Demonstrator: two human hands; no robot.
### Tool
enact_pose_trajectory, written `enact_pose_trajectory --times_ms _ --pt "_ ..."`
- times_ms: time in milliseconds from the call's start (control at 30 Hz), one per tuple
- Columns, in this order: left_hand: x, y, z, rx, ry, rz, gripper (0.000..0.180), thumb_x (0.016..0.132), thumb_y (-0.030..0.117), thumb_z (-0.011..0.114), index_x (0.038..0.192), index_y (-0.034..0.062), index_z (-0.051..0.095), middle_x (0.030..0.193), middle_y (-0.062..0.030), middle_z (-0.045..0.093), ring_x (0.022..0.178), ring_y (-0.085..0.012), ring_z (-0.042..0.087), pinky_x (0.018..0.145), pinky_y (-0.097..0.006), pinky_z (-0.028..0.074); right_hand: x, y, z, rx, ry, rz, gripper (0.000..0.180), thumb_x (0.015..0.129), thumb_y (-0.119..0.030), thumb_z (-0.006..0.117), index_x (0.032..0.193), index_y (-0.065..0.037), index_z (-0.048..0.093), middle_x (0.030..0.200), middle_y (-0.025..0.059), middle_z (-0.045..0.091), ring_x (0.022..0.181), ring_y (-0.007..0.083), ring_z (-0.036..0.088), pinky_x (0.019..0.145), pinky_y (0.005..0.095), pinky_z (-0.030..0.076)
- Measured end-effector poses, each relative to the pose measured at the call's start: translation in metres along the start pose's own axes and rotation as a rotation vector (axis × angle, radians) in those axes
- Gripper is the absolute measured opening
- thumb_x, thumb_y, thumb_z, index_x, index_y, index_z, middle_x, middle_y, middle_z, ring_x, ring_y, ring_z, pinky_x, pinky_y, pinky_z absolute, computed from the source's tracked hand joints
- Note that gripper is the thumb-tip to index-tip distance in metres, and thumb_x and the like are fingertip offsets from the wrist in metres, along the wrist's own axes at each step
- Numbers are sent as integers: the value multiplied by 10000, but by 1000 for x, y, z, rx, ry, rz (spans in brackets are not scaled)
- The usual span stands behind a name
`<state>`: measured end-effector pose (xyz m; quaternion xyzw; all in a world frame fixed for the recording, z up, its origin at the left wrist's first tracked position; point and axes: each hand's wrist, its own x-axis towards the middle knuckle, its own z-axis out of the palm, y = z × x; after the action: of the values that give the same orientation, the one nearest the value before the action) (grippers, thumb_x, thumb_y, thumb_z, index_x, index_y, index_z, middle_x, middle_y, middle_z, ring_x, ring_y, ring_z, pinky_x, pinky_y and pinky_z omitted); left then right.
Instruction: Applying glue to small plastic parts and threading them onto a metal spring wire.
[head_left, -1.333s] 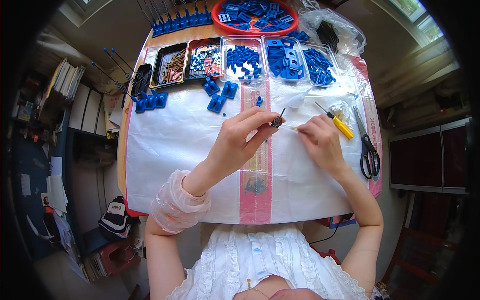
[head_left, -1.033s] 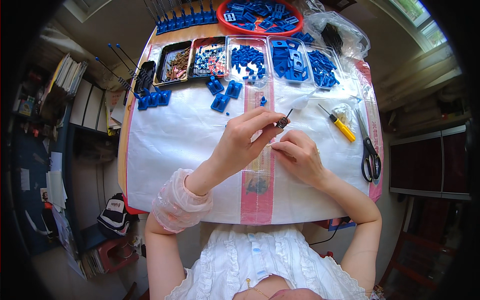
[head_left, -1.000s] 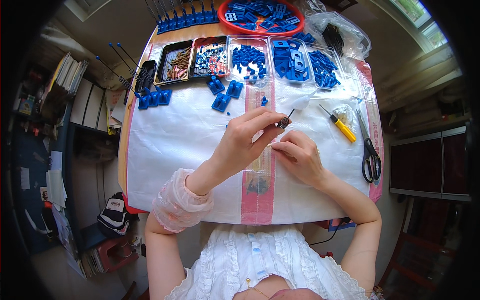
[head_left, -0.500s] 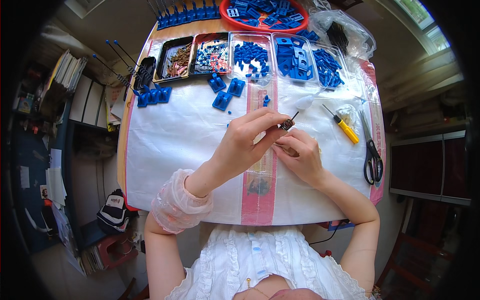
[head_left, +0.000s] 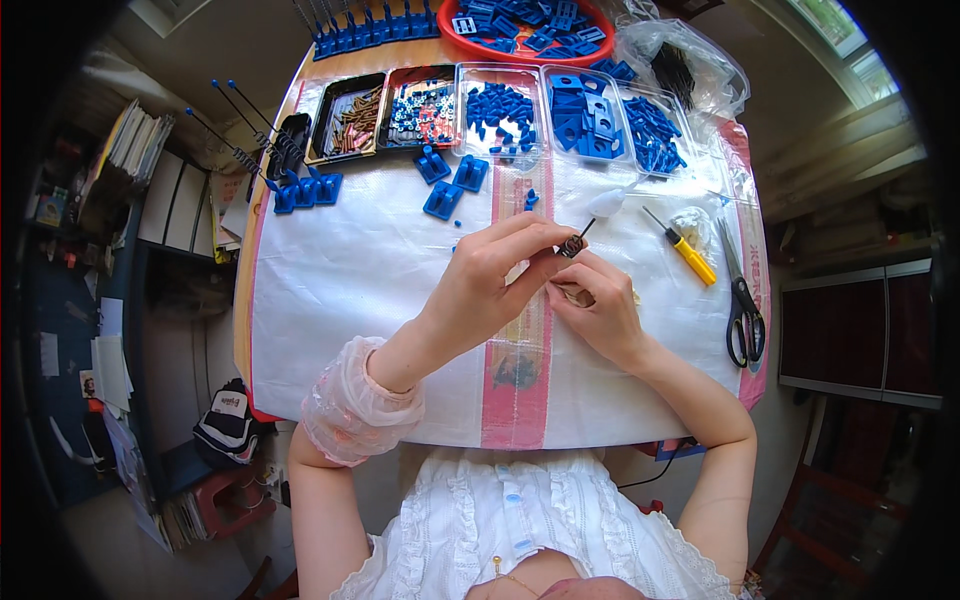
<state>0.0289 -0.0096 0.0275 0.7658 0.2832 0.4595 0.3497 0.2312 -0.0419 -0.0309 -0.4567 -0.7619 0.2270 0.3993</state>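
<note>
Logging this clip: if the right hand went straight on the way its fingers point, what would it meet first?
Most likely the left hand, which pinches a dark coiled spring. Depth is unclear in this one view, so the right hand might pass beneath it instead.

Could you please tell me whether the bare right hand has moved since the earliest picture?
Yes: the bare right hand has moved left, away from the yellow-handled, thin-shafted tool.

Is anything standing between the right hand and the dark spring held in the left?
No separate object is visible between them. The right hand is just below and to the right of the spring; only the fingers of the left hand partly cover it.
</note>
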Motion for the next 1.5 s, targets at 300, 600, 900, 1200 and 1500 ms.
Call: enact_pose_trajectory --times_ms 300,600,900,1200,1500 --pt "-1 -1 1 9 7 13 253 877 -90 702 1120 -21 700 1041 -126 724 886 -227 730 741 -304 592 2 -1 0 5 19 48 117 812 -19 765 905 12 699 823 112 635 716 257 655 633 358 515" --pt "0 0 3 -13 28 23 243 869 -75 714 1108 -34 692 984 -131 703 838 -247 707 718 -322 564 6 -2 -3 47 40 124 106 834 -32 767 906 16 705 839 118 658 718 244 668 650 345 523" --pt "0 1 2 13 5 24 259 878 -91 699 1127 -23 699 1041 -126 725 890 -223 733 750 -305 589 8 -6 -7 104 33 180 128 840 -29 775 941 16 711 872 113 676 745 229 679 661 330 532" --pt "0 1 3 5 7 26 249 882 -92 696 1123 -27 695 1034 -127 722 884 -223 730 745 -303 588 1 -1 -3 29 -22 36 146 811 -3 763 950 12 720 861 112 650 740 255 661 656 355 523" --pt "0 2 3 -4 8 25 245 881 -93 697 1118 -28 697 1029 -128 719 877 -221 729 739 -301 588 0 1 -3 40 -30 20 155 789 5 760 937 11 715 854 113 651 754 262 666 658 363 527"
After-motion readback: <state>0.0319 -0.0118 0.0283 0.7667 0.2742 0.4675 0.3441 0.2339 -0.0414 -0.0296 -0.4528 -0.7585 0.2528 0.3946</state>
